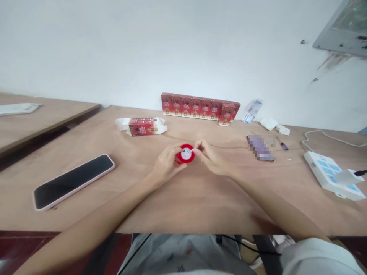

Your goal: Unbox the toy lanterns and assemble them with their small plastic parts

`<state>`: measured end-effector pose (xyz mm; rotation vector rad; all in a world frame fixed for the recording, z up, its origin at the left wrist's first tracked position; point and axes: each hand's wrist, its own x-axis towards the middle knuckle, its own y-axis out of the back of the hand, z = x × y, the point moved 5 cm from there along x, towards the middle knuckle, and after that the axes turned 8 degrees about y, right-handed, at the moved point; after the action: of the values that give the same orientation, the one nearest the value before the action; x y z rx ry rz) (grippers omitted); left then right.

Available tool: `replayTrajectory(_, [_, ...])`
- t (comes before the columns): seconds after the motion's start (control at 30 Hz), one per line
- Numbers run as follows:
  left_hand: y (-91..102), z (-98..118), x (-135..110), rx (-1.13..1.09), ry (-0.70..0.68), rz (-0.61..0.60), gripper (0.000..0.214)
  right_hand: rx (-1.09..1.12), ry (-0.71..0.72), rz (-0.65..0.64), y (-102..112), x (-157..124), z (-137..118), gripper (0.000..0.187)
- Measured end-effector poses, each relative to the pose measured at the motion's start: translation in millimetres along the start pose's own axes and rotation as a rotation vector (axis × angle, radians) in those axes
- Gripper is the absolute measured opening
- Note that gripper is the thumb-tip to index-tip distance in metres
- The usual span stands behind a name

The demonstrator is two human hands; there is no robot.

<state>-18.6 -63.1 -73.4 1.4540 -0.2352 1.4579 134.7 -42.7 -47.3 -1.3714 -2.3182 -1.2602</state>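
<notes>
My left hand is closed around a small red round container with a whitish disc inside its red rim. A few dark marks show on the disc. At the container's right edge, my right hand has thumb and forefinger pinched together. Whatever sits between those fingertips is too small to make out. Beyond my left hand lies an opened red-and-white carton on its side, its white end flaps spread.
Several red boxes stand in a row by the wall, one in front. A phone lies at left. To the right are a clear bottle, crumpled tissue, a purple flat item and a white power strip with a cable.
</notes>
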Motion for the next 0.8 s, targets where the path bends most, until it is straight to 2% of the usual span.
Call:
replayTrajectory(0.13, [0.5,-0.6,1.0,0.003,0.012,-0.003,0.045,-0.111,0.032,0.019,-5.9,1.1,-4.7,0.009])
replayTrajectory(0.37, [-0.7,-1.5,0.9,0.030,0.024,-0.034,0.043,-0.156,0.061,0.047,-6.9,2.4,-1.2,0.010])
replayTrajectory(0.8, [2.3,1.5,1.2,0.062,-0.026,0.021,0.041,-0.239,0.109,0.193,-14.1,-2.6,0.6,0.010])
